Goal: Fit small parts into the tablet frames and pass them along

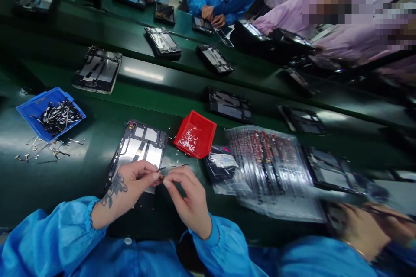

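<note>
My left hand [136, 181] and my right hand [186, 194] meet fingertip to fingertip over the lower right part of an opened tablet [138, 143]. Pinched between them is a small flex cable [160, 176], brownish with a dark strip; its exact shape is mostly covered by the fingers. The tablet lies on the green bench with its silver battery panels facing up. Just beyond my right hand stands a red tray [205, 132] holding small white strips, with a few strips scattered beside it.
At the left, a blue bin [27, 110] holds many small cables, with loose ones [48, 150] in front. Clear plastic trays of parts [273, 164] and a black bag [221, 164] lie right. More opened tablets [99, 69] sit along the line. A co-worker's hands [364, 229] are at right.
</note>
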A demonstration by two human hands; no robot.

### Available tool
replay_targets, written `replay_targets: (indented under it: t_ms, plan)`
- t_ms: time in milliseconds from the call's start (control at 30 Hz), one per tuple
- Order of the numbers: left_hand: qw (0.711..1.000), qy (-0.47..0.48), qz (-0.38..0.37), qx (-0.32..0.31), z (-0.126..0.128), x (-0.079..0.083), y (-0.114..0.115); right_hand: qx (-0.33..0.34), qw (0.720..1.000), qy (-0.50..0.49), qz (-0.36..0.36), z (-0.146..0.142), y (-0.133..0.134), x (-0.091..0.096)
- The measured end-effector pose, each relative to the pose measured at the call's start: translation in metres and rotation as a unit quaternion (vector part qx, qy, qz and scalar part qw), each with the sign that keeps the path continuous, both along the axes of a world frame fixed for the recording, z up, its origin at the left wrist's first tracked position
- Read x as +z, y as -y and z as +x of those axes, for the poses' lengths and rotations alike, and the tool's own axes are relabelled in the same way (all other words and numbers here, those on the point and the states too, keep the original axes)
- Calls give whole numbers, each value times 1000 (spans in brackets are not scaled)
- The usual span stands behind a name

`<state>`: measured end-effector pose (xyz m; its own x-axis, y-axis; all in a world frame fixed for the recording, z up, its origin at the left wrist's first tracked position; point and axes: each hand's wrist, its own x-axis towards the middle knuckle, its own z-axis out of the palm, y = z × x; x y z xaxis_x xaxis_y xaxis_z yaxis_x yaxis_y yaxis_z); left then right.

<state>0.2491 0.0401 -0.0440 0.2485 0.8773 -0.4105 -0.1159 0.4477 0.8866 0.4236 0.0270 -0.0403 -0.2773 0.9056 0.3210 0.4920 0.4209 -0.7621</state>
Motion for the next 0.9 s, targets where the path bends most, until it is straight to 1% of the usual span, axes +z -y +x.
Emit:
replay_targets:
  t_ms: [133,267,400,567,767,833,900]
  plan:
    - [991,-101,82,-32,-2,1,1,9,999,48,17,1,2,-2]
    - [981,-144,118,-50,-3,1,2,0,997,70,26,0,1,-2]
    - [978,-161,122,-57,-3,1,1,-3,997,74,17,-1,0,-1]
    - [980,-155,115,-53,-2,5,-1,-6,999,54,2,-2,-2,0]
    - [976,-171,124,-59,-3,1,0,-7,997,68,-23,-2,-1,1]
    - [979,-158,115,-57,-3,0,0,-14,997,61,-40,-1,-1,0]
    - [989,-108,86,-55,-2,-1,-1,-45,996,13,-80,0,-2,-2]
